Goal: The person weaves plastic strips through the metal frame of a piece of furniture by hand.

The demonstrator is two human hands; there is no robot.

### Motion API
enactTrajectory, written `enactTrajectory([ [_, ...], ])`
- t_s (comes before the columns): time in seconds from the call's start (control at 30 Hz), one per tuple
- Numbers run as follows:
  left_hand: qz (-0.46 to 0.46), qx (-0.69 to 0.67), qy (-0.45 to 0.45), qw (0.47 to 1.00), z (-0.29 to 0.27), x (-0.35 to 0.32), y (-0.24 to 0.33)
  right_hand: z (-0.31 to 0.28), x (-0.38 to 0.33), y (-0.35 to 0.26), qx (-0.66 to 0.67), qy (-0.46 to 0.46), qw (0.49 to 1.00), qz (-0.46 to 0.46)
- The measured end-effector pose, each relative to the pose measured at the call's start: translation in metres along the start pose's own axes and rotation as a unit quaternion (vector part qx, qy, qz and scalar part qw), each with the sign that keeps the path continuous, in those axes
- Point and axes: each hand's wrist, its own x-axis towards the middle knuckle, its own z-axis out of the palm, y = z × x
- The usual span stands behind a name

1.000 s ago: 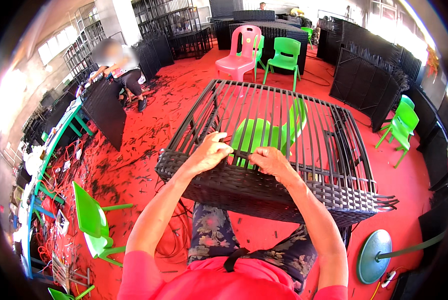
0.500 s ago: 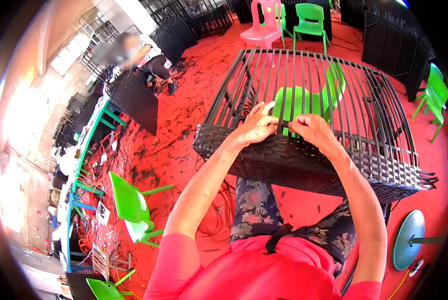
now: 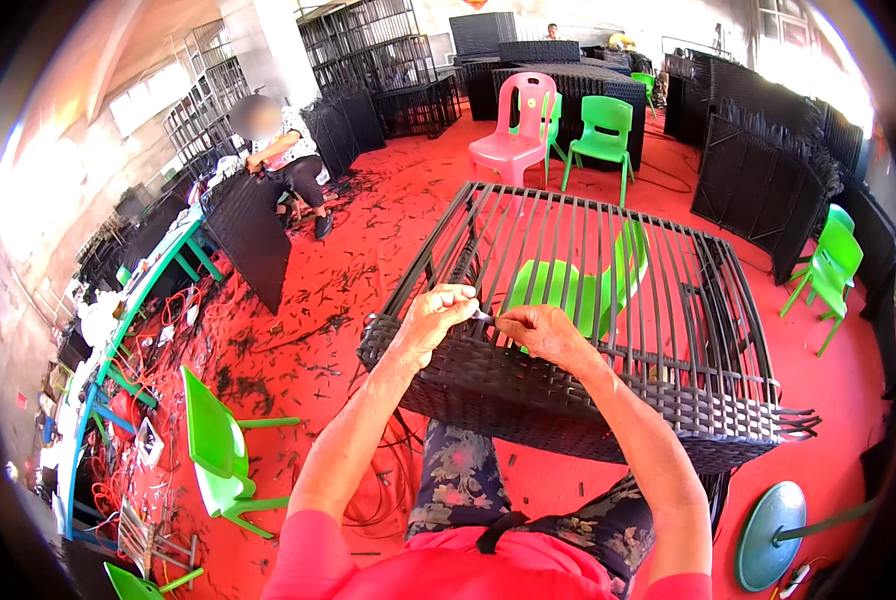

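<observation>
In front of me stands a frame (image 3: 568,385) with a band of dark woven strips along its near side. Long dark strips (image 3: 608,270) run from that band to its far edge, with gaps between them. Over the near left part, my left hand (image 3: 430,322) and my right hand (image 3: 548,336) are close together, fingers pinched. A short piece of dark flat strip (image 3: 483,317) shows between their fingertips; both hands appear to grip it. Loose strip ends (image 3: 798,424) stick out at the frame's right corner.
A green chair (image 3: 558,285) shows through the strips. Another green chair (image 3: 218,450) is at left, and a round-topped stool (image 3: 771,535) lies tipped at lower right. A person (image 3: 293,160) sits working at far left. Strip scraps (image 3: 318,290) litter the red floor.
Both hands have moved left along the woven band, toward the frame's left corner. My view has tilted up, so more of the room's far side shows.
</observation>
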Motion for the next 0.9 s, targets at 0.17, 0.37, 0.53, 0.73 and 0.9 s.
enactTrajectory([
  [0.17, 0.102, 0.322, -0.029, 0.941, -0.012, 0.013, -0.015, 0.0, 0.001, -0.002, 0.065, 0.04, 0.993, 0.086],
  [0.37, 0.057, 0.515, -0.136, 0.844, -0.001, 0.029, -0.017, 0.002, 0.016, 0.015, -0.098, 0.049, 0.993, 0.046],
  [0.53, 0.026, 0.308, -0.149, 0.939, -0.024, 0.025, -0.001, 0.01, 0.009, 0.005, -0.123, 0.082, 0.987, 0.059],
  [0.73, 0.029, 0.034, 0.046, 0.998, -0.039, 0.003, 0.012, 0.011, 0.017, -0.023, -0.186, 0.113, 0.976, -0.019],
  [0.9, 0.021, 0.015, 0.053, 0.998, -0.055, 0.001, 0.0, 0.026, 0.044, -0.012, 0.014, -0.008, 1.0, -0.014],
])
